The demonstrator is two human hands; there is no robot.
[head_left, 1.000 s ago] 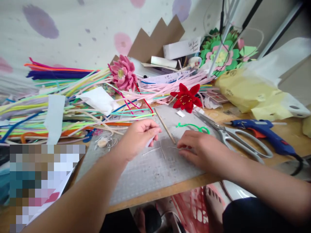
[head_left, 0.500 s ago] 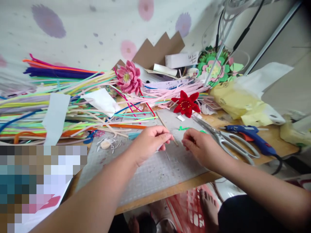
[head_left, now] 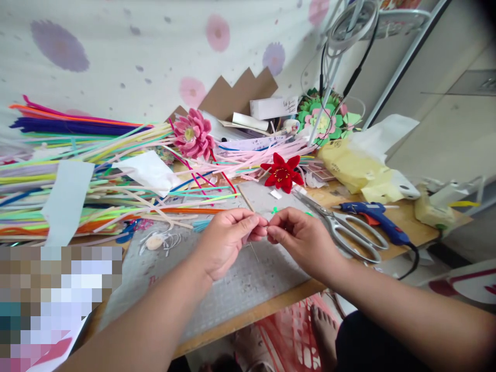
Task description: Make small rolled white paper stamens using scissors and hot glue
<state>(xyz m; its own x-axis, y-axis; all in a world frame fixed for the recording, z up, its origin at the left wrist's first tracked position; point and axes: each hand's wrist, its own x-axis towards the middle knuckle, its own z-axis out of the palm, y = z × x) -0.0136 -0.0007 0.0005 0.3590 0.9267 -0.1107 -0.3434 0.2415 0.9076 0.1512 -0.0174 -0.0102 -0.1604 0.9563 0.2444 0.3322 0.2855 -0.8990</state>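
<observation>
Head view: my left hand [head_left: 228, 240] and right hand [head_left: 296, 232] meet fingertip to fingertip, both pinched closed; can't tell what's between them. Thin strand [head_left: 254, 252] just below, mid cutting mat [head_left: 217, 305]. Wooden stick [head_left: 245, 198] behind my left fingers. Red flower [head_left: 282, 174] by mat's far edge. Scissors [head_left: 331, 219] along mat's right edge, blue glue gun [head_left: 366, 210] beyond, toward the table's [head_left: 251, 317] right edge.

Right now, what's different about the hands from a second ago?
They were apart; now they've come together over the gray mat. The left hand moved right, the right hand moved left, and its fingers curled into a pinch. Anything between the fingertips is too small to tell. The red flower, scissors and blue glue gun stayed put.
</observation>
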